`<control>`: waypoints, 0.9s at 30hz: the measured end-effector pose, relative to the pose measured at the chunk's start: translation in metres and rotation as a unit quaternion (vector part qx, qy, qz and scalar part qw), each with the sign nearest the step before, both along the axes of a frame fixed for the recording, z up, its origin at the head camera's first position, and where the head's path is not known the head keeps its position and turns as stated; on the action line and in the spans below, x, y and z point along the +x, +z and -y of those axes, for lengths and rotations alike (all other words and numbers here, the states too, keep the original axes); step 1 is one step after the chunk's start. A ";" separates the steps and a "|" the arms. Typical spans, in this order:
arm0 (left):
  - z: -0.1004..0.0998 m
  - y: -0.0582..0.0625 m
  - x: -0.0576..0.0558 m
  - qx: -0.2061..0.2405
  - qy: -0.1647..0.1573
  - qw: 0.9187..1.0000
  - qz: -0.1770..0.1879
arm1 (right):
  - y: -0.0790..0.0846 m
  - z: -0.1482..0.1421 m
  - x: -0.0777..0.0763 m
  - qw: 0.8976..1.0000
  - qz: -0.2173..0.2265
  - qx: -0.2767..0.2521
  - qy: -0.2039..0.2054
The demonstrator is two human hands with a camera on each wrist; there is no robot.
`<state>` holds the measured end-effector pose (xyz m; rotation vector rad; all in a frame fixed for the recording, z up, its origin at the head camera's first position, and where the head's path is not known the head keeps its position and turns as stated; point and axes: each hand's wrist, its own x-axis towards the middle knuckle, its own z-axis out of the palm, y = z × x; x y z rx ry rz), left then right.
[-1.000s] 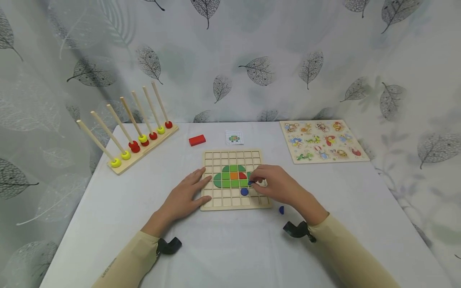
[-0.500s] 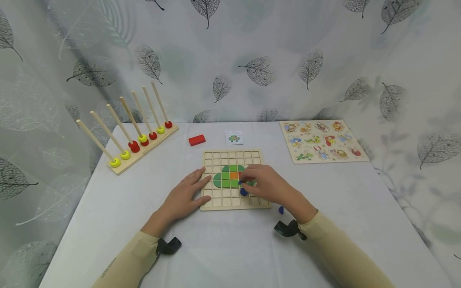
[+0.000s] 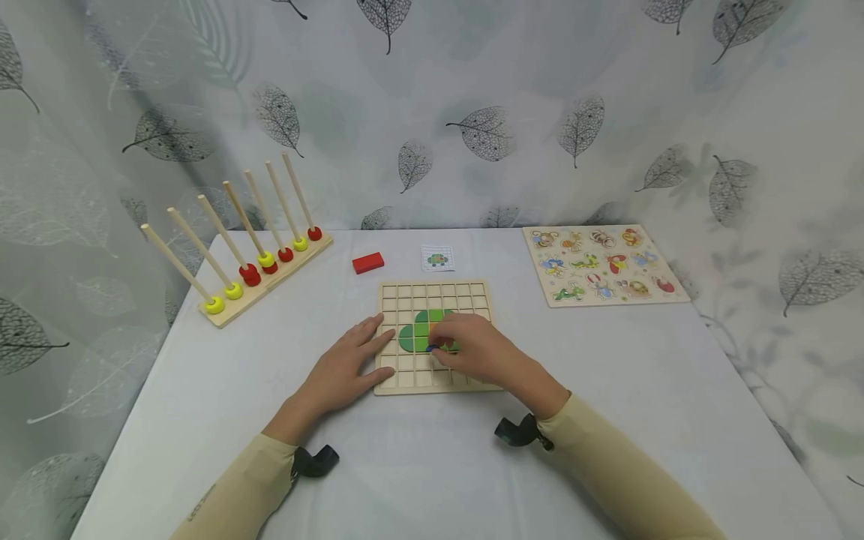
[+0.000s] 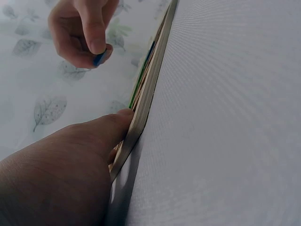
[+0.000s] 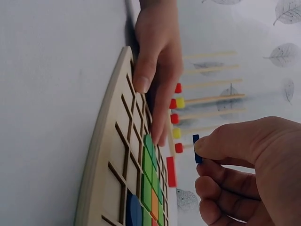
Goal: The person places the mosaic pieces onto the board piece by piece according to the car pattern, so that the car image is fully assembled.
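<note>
My left hand (image 3: 340,367) rests on the left edge of a wooden grid board (image 3: 432,389), fingers spread, thumb on its near left part. Above the board's middle, my right hand (image 3: 482,349) pinches a small blue piece (image 5: 197,149) between thumb and fingertips; the left wrist view shows the blue piece (image 4: 99,58) held clear of the board. Green tiles (image 3: 421,330) fill several cells, with an orange tile (image 5: 154,203) among them. Another blue piece (image 5: 134,209) sits in a cell nearer me, hidden by my right hand in the head view.
A red block (image 3: 367,262) and a small pattern card (image 3: 438,258) lie behind the board. At the left stands a peg rack (image 3: 270,283) with red and yellow beads. An insect picture puzzle (image 3: 607,266) lies at the back right.
My right hand has moved left over the board with the blue piece in its pinch. It now covers the red tile and the placed blue piece. My left hand has stayed put.
</note>
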<state>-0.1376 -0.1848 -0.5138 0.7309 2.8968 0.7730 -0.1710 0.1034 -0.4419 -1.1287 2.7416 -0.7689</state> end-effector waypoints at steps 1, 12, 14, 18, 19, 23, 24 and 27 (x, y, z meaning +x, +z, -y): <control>0.000 0.000 0.000 0.000 -0.001 1.000 -0.001 | -0.001 0.001 0.001 1.000 0.000 0.001 -0.002; 0.000 0.001 -0.001 0.002 -0.004 1.000 -0.008 | -0.013 0.014 0.004 0.999 0.009 0.034 -0.016; 0.001 0.000 -0.001 0.005 -0.003 1.000 -0.011 | -0.015 0.017 0.004 0.999 0.008 0.047 -0.017; 0.002 -0.004 0.000 0.010 -0.002 1.000 -0.014 | -0.019 0.022 0.004 0.998 0.006 0.068 -0.017; 0.002 -0.005 0.000 0.010 -0.002 1.000 -0.012 | -0.020 0.022 0.005 0.997 0.008 0.072 -0.015; 0.001 -0.007 0.001 0.005 -0.001 1.000 -0.011 | -0.024 0.024 0.006 0.996 0.005 0.084 -0.005; 0.001 -0.007 0.001 0.005 -0.001 1.000 -0.013 | -0.024 0.024 0.006 0.996 0.000 0.086 -0.003; 0.000 -0.005 0.000 0.004 -0.002 1.000 -0.018 | -0.025 0.024 0.006 0.996 -0.022 0.085 0.003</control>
